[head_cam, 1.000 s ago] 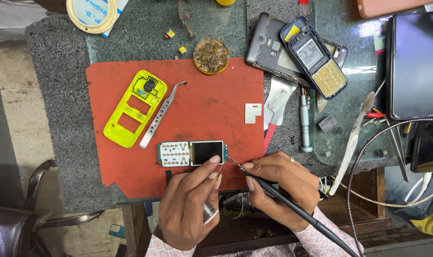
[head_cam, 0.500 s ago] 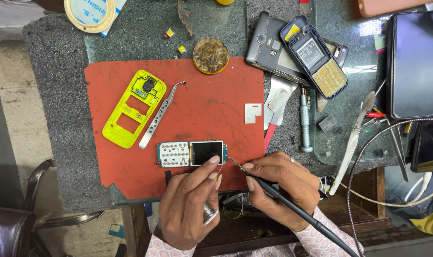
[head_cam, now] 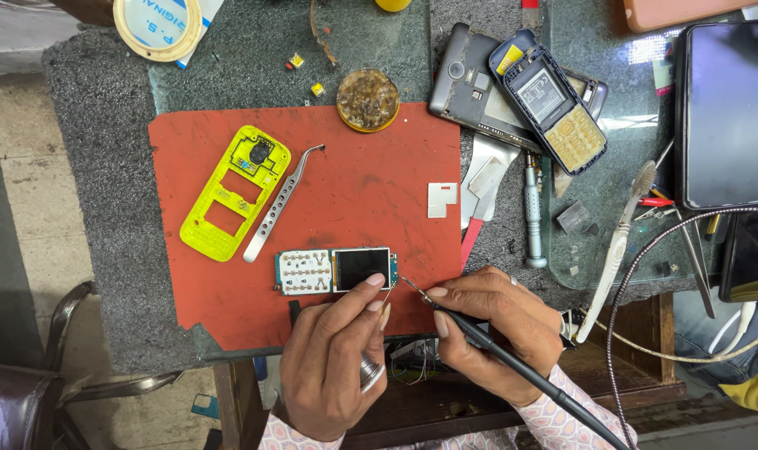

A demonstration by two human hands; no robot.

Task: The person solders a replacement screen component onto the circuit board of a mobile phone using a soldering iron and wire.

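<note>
Circuit board [head_cam: 336,270], with keypad and small dark screen: laid flat near the front edge of the red mat [head_cam: 362,192] on the counter [head_cam: 96,208]. Its right end is partly covered by the left hand [head_cam: 333,358], whose fingertips are pinched on a thin wire, barely made out. Soldering iron [head_cam: 512,367]: clamped in the right hand [head_cam: 496,329], its tip brought to the board's right corner; its cable is cut off below.
</note>
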